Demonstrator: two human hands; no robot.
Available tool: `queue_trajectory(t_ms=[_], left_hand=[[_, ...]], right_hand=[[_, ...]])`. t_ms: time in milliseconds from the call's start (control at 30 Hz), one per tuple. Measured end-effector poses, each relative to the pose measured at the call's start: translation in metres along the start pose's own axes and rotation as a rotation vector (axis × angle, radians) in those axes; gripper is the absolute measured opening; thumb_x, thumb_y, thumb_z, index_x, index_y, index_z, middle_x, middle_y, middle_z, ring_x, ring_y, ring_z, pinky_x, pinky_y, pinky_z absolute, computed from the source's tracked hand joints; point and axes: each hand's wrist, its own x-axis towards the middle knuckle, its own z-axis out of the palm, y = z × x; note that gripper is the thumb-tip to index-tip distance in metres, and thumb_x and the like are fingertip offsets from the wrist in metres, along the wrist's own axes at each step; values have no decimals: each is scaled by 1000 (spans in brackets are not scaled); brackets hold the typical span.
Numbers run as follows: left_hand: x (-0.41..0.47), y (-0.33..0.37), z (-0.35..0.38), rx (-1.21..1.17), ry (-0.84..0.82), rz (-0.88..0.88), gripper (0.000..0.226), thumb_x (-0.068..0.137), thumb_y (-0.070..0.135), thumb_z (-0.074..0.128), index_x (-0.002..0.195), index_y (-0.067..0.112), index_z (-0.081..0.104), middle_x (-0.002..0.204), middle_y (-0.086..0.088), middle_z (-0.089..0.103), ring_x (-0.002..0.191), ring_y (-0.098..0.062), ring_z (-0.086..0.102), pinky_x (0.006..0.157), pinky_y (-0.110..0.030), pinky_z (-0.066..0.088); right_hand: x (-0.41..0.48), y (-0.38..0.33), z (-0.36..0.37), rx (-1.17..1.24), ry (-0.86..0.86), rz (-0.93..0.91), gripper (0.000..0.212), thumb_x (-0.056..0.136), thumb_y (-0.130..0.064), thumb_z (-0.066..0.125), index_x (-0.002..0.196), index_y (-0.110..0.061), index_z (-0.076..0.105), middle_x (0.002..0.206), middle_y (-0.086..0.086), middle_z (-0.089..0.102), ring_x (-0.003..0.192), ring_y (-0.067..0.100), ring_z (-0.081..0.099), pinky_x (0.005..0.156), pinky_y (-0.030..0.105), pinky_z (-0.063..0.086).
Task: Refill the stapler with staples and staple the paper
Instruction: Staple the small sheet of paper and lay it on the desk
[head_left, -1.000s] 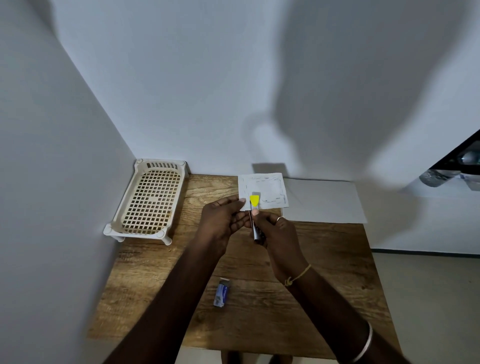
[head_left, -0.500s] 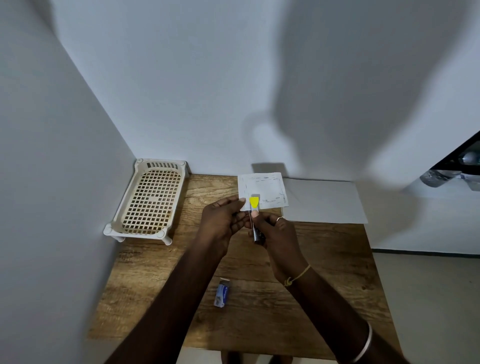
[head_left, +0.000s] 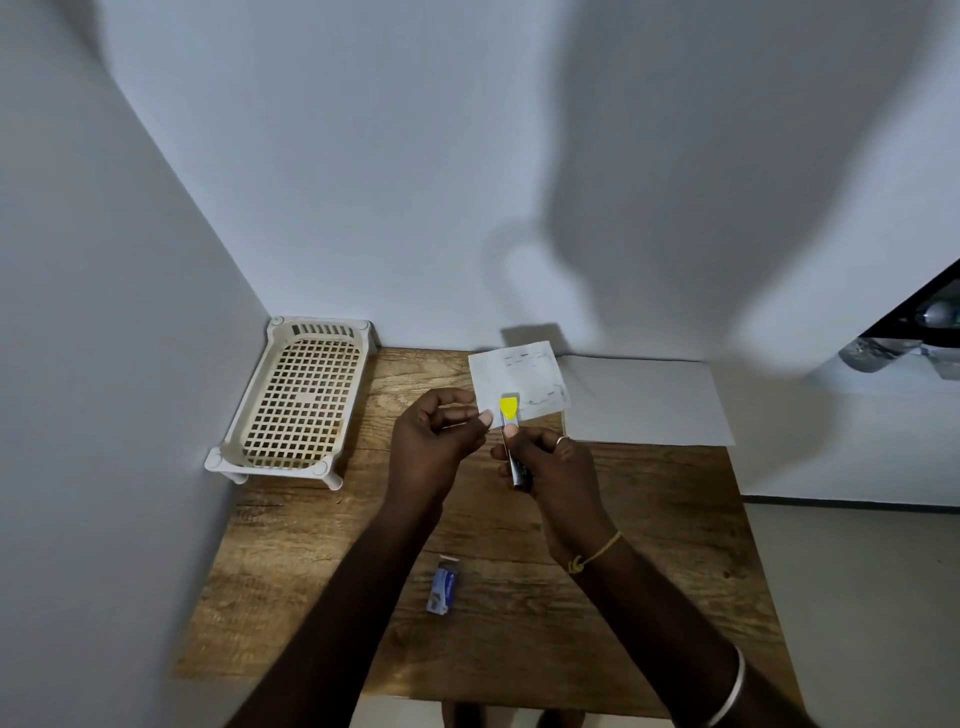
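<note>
While right hand (head_left: 556, 467) grips stapler (head_left: 509, 409), staple box (head_left: 444, 590) label blurred

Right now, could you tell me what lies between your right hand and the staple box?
Nothing but bare table between the right hand and the staple box, seen in the head view.
</note>
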Motion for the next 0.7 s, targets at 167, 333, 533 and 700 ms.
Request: queue_trajectory(t_ms=[167,333,533,700], left_hand=[[-1,-3,-1,49,14,81,21,82,-1,81,95,7,68,95,-12,77,93,-27,76,78,-41,64],[0,-2,2,51,-12,36,18,88,-1,75,104,6,78,100,-8,79,96,-24,76,82,-38,63],[-1,3,3,37,-49,19,38,76,-4,84,112,3,76,107,-6,80,101,-22,76,86,-34,62],[0,3,3,-18,-23,-34,35,76,-7,82,110,0,76,107,-10,79,105,-30,75,92,-42,61]], right_hand=[[0,2,0,2,-5,10,15,91,-33,73,85,-23,81,86,7,79,77,20,70,74,37,57],[0,1,0,-1,-22,4,16,93,-31,71,94,-17,79,87,9,79,75,18,71,68,34,56],[-3,-2,-2,9,-26,-3,21,92,-31,71,102,-13,77,87,9,79,72,16,71,64,28,55],[-5,-3,-2,24,-41,-13,16,92,-30,71,98,-17,79,88,10,79,76,18,70,68,32,56]])
